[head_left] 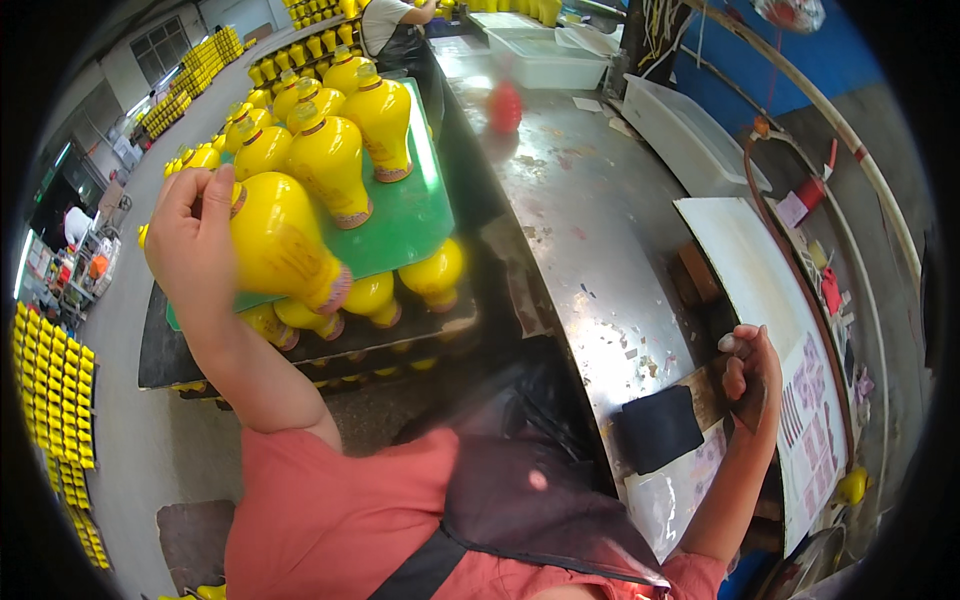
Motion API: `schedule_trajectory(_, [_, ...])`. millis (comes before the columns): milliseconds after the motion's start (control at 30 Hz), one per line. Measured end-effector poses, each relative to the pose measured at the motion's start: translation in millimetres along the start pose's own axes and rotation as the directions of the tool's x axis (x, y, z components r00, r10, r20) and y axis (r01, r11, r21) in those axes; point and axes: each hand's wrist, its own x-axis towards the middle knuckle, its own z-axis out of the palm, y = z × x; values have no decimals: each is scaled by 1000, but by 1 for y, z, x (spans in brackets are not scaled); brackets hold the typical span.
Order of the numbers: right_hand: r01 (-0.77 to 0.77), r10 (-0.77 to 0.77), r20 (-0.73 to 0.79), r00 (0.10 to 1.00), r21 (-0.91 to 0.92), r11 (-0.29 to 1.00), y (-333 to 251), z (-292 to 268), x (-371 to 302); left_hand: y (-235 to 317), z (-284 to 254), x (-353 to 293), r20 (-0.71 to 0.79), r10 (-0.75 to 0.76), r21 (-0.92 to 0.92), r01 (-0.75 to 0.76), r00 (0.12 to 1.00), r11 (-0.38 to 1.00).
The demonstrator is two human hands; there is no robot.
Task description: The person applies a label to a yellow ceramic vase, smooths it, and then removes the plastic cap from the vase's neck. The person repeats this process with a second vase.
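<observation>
My left hand (pixel 192 245) is closed round the neck of a glossy yellow bottle (pixel 285 235). The bottle tilts, its patterned base toward the lower right, over the edge of a green board (pixel 415 215). Several more yellow bottles (pixel 328 165) with clear necks stand upright on that board. On the right, my right hand (pixel 752 372) has its fingers curled, with a white covering on one fingertip. Whatever it may hold is hidden. It is beside a white board (pixel 745 250) bearing sheets of pink-purple printed pieces (pixel 810 400). A folded black cloth (pixel 660 430) lies to its left.
A scuffed metal table (pixel 570 230) runs away from me, with white plastic tubs (pixel 685 135) along its far right. Below the green board is another layer of yellow bottles (pixel 432 272). Stacked yellow bottles (pixel 55 390) line the left floor. A person (pixel 392 30) works at the back.
</observation>
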Motion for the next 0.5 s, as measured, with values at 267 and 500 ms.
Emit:
schedule_trajectory(267, [-68, 63, -103, 993, -46, 997, 4, -15, 17, -69, 7, 22, 15, -32, 412, 23, 999, 911])
schedule_trajectory(500, [-116, 110, -110, 988, -49, 992, 10, -25, 16, -107, 33, 27, 43, -12, 437, -8, 999, 899])
